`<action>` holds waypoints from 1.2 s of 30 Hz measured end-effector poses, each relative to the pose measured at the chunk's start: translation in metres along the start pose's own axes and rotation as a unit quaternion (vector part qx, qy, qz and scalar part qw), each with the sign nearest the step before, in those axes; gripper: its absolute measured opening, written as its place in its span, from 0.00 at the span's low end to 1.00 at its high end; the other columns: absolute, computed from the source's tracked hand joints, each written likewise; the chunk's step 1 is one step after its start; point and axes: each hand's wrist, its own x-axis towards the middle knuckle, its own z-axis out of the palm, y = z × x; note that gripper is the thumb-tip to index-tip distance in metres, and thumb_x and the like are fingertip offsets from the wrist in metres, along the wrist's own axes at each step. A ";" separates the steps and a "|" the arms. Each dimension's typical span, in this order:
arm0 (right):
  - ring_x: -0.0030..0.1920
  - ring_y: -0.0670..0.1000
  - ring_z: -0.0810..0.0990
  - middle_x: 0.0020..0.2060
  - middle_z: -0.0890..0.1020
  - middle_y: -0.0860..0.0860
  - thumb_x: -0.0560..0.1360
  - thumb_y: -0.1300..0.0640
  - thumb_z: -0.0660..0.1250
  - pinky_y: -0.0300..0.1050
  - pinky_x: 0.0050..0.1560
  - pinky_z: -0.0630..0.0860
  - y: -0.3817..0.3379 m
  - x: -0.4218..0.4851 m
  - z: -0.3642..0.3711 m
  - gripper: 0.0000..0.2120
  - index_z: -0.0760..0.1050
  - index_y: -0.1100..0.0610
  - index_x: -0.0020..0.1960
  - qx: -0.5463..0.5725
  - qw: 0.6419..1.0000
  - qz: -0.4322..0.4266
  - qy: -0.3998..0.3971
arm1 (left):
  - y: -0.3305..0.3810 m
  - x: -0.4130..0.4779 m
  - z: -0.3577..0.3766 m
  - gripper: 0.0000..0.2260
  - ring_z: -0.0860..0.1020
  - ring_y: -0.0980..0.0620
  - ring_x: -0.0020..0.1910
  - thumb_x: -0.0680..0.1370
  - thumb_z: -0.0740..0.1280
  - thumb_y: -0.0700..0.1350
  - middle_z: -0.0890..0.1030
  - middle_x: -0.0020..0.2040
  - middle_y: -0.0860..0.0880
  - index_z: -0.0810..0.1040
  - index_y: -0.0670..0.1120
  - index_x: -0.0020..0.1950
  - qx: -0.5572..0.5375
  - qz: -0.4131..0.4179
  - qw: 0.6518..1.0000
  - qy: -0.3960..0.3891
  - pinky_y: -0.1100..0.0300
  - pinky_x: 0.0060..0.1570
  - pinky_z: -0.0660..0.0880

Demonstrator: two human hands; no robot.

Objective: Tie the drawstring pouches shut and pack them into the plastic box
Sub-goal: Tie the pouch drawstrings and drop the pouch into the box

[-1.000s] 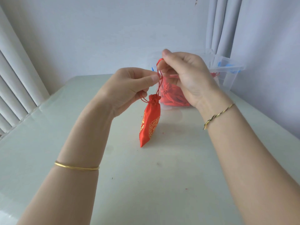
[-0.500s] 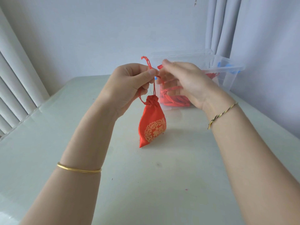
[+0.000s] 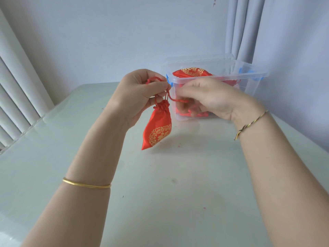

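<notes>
Red satin drawstring pouch [image 3: 157, 129]: I see its red cord [image 3: 176, 100] pulled rightward now.
Left hand [image 3: 142, 93]: pinching the cord's loop.
Right hand [image 3: 210, 98]: lower, gripping the cord.

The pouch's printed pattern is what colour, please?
Gold, on the red pouch; head view.

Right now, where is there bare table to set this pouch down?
Bare table lies between the forearms, below the pouch, and leftward toward the blinds. Crowded by the box, where the left hand and right hand hold the drawstring.
</notes>
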 end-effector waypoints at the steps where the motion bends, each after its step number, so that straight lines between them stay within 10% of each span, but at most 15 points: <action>1: 0.29 0.45 0.75 0.31 0.78 0.50 0.78 0.58 0.59 0.39 0.31 0.68 0.001 0.004 0.003 0.13 0.74 0.58 0.36 0.019 0.999 -0.004 0.041 | 0.000 -0.001 -0.001 0.07 0.75 0.55 0.31 0.74 0.65 0.31 0.78 0.37 0.46 0.75 0.43 0.41 0.014 0.002 1.000 -0.014 0.65 0.36 0.75; 4: 0.35 0.48 0.77 0.34 0.78 0.50 0.79 0.62 0.56 0.42 0.37 0.71 0.002 0.015 0.012 0.11 0.74 0.56 0.41 0.073 0.990 -0.038 0.116 | 0.001 -0.003 0.000 0.08 0.75 0.51 0.36 0.74 0.65 0.30 0.77 0.39 0.45 0.76 0.43 0.44 0.062 0.041 0.995 -0.070 0.61 0.40 0.76; 9: 0.32 0.50 0.80 0.33 0.80 0.52 0.79 0.63 0.56 0.46 0.40 0.78 0.008 0.016 0.019 0.08 0.73 0.61 0.53 0.159 0.987 -0.021 0.026 | -0.005 -0.001 0.007 0.13 0.76 0.61 0.38 0.73 0.63 0.29 0.77 0.40 0.53 0.76 0.48 0.45 0.280 0.200 0.939 -0.020 0.71 0.39 0.73; 17: 0.41 0.54 0.81 0.37 0.82 0.52 0.78 0.60 0.58 0.54 0.55 0.76 0.012 0.012 0.011 0.09 0.76 0.58 0.44 0.201 0.979 -0.013 -0.035 | -0.015 0.004 0.005 0.14 0.78 0.50 0.41 0.71 0.64 0.32 0.81 0.41 0.48 0.80 0.47 0.49 0.340 0.287 0.893 0.060 0.54 0.43 0.76; 25: 0.32 0.46 0.78 0.34 0.76 0.53 0.79 0.54 0.59 0.42 0.37 0.73 0.011 0.014 0.005 0.15 0.69 0.56 0.34 0.182 0.978 -0.020 0.101 | -0.017 0.007 0.004 0.08 0.75 0.66 0.35 0.75 0.66 0.37 0.79 0.39 0.55 0.83 0.46 0.48 0.303 0.213 0.926 0.072 0.72 0.40 0.71; 33: 0.27 0.47 0.74 0.32 0.81 0.51 0.78 0.52 0.60 0.36 0.26 0.68 0.016 0.019 0.006 0.18 0.67 0.54 0.29 0.471 0.879 0.002 0.068 | -0.025 0.011 -0.001 0.12 0.76 0.54 0.38 0.78 0.56 0.41 0.81 0.39 0.51 0.70 0.46 0.34 0.243 0.058 0.961 0.119 0.58 0.41 0.70; 36: 0.22 0.46 0.67 0.23 0.73 0.48 0.79 0.52 0.57 0.35 0.24 0.63 0.022 0.019 0.001 0.17 0.64 0.54 0.32 0.440 0.894 0.045 0.076 | -0.020 0.010 -0.005 0.14 0.79 0.52 0.40 0.77 0.53 0.38 0.83 0.38 0.51 0.65 0.47 0.32 0.115 0.020 0.982 0.146 0.58 0.41 0.69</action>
